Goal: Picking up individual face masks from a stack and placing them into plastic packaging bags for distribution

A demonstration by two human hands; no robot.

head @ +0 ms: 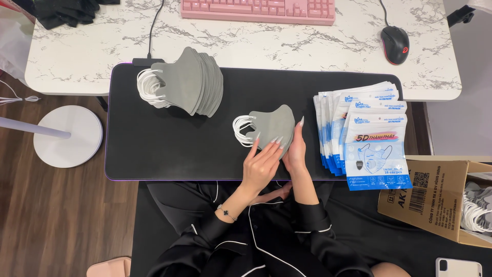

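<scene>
Black desk mat point(154, 149): I see both hands, left hand point(261, 164) and right hand point(296, 150), squaring a small stack of grey fabric masks point(271, 125), fingers loosely spread; bagging needs a firm pinch.

Greys, black and pink before us

We are seeing grey masks point(270, 127) with white loops on a black mat point(169, 149), a white grey-veined marble worktop point(92, 51), a pink keyboard point(258, 10), and blue-and-white pouches point(376, 154).

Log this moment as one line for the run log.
left hand: on small grey mask stack | right hand: at its edge | on: black mat
</scene>
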